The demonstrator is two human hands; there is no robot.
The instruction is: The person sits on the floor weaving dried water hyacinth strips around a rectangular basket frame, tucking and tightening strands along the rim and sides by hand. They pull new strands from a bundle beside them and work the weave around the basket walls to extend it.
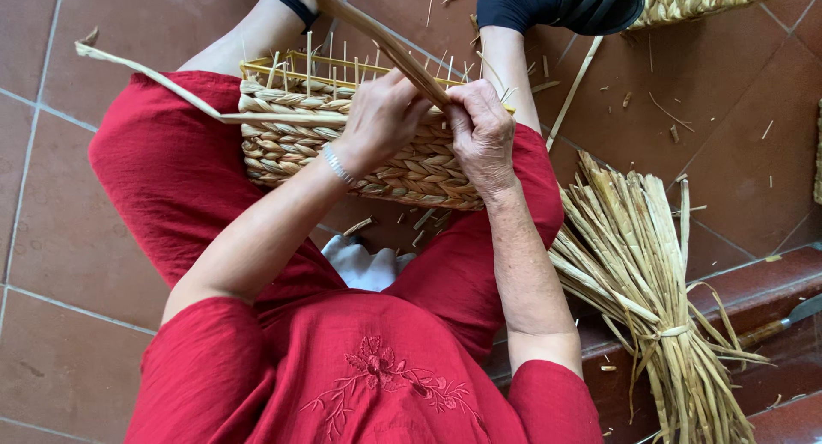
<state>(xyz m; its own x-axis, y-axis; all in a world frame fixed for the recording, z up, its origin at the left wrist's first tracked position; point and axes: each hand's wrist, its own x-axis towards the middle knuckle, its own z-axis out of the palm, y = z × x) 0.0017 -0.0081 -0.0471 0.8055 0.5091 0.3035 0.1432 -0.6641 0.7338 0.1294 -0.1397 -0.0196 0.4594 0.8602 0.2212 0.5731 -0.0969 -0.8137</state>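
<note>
A half-woven basket [342, 148] of pale plaited straw rests across the lap of a person in a red dress [377, 358], thin upright stakes rising from its rim at twelve o'clock. Both hands meet at the basket's near top edge. The left hand [381, 119], a silver bracelet [338, 164] at its wrist, is closed around a flat straw strand [385, 41] that runs up toward eleven o'clock. The right hand [481, 136] sits just beside it at three o'clock, fingers curled onto the same strand and the rim; how firmly it pinches is hard to tell. A bundle of dried straw [651, 298] lies on the tiled floor [51, 238] at four o'clock.
</note>
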